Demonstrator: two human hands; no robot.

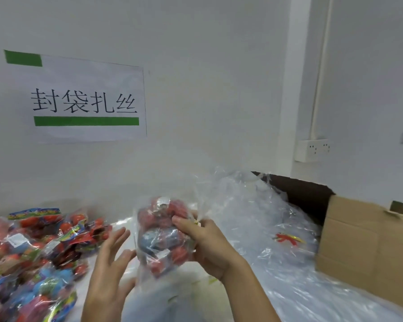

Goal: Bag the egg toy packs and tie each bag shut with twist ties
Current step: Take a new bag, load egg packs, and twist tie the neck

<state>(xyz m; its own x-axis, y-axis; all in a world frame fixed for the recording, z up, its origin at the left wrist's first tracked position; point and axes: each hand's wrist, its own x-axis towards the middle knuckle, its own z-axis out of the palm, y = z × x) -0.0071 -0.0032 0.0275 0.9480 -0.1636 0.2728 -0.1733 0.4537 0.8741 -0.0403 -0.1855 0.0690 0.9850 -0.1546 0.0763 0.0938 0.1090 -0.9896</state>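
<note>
A clear plastic bag (pixel 163 235) filled with red and blue egg toy packs hangs in front of me at centre. My right hand (pixel 205 245) grips its gathered neck, where a small yellow-white twist tie (pixel 197 222) shows between the fingers. The loose bag top fans up above the grip. My left hand (pixel 109 259) is beside the bag's left side with straight, spread fingers, holding nothing. A heap of loose egg toy packs (pixel 33 249) with colourful header cards lies at the lower left.
A pile of empty clear bags (pixel 261 219) covers the table to the right, with a red and yellow item (pixel 286 238) on it. An open cardboard box (pixel 363 247) stands at the right edge. A paper sign (pixel 84 101) hangs on the wall behind.
</note>
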